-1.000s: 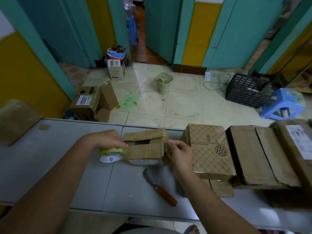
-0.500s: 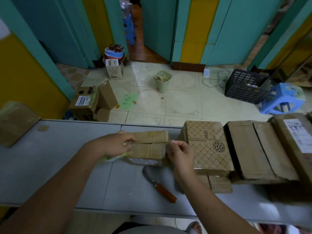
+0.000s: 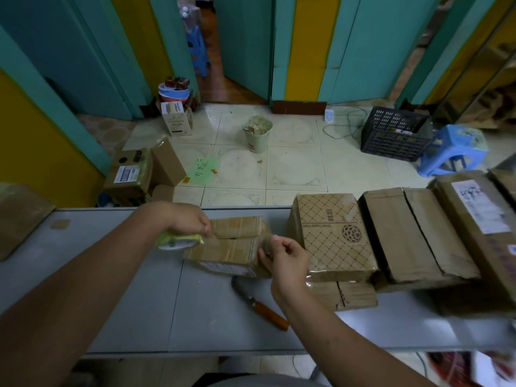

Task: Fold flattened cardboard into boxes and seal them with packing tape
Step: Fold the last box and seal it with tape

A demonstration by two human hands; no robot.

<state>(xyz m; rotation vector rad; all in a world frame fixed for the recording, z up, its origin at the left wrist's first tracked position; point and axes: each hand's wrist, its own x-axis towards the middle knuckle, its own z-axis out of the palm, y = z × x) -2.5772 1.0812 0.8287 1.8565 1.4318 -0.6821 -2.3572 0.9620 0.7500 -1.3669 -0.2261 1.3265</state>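
A small brown cardboard box (image 3: 234,247) lies on the grey table (image 3: 111,289), its two top flaps folded shut. My left hand (image 3: 187,219) grips a roll of clear tape with a green-yellow core (image 3: 178,241) at the box's left end. A strip of tape runs across the flap seam to the right end. There my right hand (image 3: 284,255) pinches the tape's end against the box's right corner.
A knife with an orange handle (image 3: 262,308) lies on the table just in front of the box. Several taped cardboard boxes (image 3: 335,236) crowd the table's right side. A flat piece of cardboard (image 3: 19,216) sits at the far left. Beyond the table are floor boxes, a bin and a stool.
My left hand moved the tape roll onto the box's top and then back to its left end, with tape stretched over the seam. My right hand stayed at the right corner.
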